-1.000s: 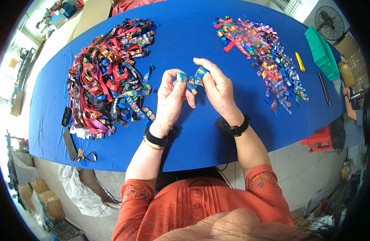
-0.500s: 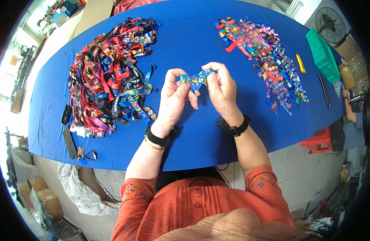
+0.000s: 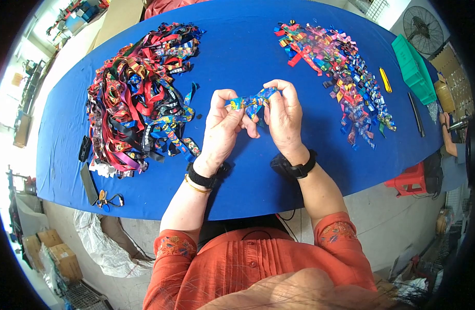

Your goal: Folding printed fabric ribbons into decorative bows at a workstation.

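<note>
Pinching a blue patterned ribbon from both ends, the fingers of the left hand and the right hand are closed narrowly on it, thumbs against forefingers. The ribbon is held up over the bench, gathered in the middle with a short tail below; whether a knot is drawn tight there, I cannot tell. The step in hand looks like folding or shaping the piece; carrying it on would call for keeping both pinches firm while the middle is evened. Further out, a heap of long ribbons lies left, a spread of small looped pieces right, with a yellow cutter and green bin beyond.
</note>
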The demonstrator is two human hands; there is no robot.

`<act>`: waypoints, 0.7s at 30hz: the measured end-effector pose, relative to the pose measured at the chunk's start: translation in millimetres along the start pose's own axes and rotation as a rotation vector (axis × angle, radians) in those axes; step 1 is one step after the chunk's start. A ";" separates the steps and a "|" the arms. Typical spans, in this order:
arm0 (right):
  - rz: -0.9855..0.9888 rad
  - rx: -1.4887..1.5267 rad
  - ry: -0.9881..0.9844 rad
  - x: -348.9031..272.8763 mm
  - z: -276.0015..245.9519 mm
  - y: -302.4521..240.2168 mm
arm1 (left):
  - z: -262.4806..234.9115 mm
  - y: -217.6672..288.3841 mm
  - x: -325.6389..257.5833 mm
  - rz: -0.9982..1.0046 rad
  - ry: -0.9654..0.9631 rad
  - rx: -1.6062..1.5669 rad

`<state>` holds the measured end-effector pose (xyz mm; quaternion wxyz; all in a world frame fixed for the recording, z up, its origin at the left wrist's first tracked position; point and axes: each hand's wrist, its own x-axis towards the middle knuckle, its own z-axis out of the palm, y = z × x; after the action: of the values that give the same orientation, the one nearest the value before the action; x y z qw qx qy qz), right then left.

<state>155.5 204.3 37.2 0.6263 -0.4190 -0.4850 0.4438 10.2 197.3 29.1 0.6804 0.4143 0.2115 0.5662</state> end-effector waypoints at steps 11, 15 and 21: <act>-0.095 0.064 -0.112 5.7 -4.1 6.5 | 1.5 11.4 0.6 -0.040 0.072 0.049; -0.167 0.065 -0.124 5.6 -2.6 13.5 | 0.6 14.2 1.1 -0.118 0.090 0.009; -0.074 -0.066 -0.232 2.5 -2.0 -0.6 | -1.9 15.4 0.2 -0.221 0.080 0.162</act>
<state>157.9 206.4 38.0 0.5677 -0.3669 -0.5839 0.4496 -0.3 198.3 40.4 0.6939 0.4193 0.3280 0.4849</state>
